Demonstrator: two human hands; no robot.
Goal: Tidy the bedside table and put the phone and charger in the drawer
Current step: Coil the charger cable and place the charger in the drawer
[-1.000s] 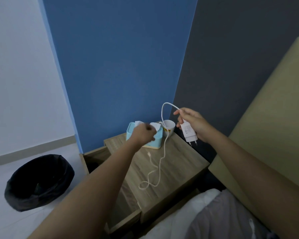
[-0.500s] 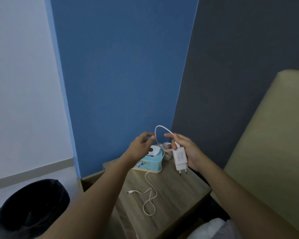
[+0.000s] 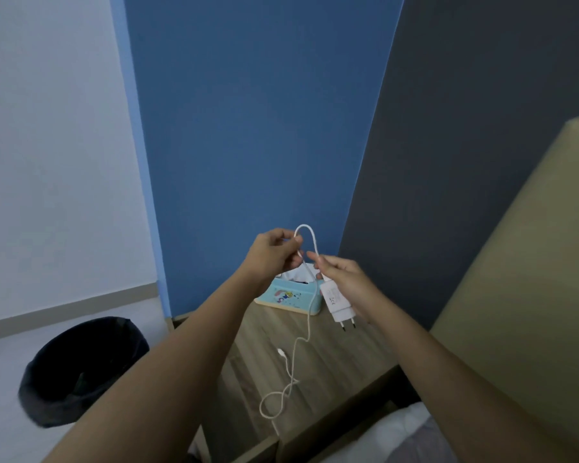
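Your right hand (image 3: 346, 284) is closed around the white charger plug (image 3: 337, 299), prongs pointing down, raised above the bedside table (image 3: 345, 362). Your left hand (image 3: 274, 255) pinches the white cable (image 3: 310, 315) just below the arch it makes between your hands. The rest of the cable hangs to the tabletop, looped, its free end lying there. A turquoise tissue box (image 3: 290, 295) sits behind. Phone not visible.

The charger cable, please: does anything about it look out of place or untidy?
Yes. The cable is uncoiled: it arches between the left hand and the right hand, which holds the plug, then trails in a loose loop across the bedside table.
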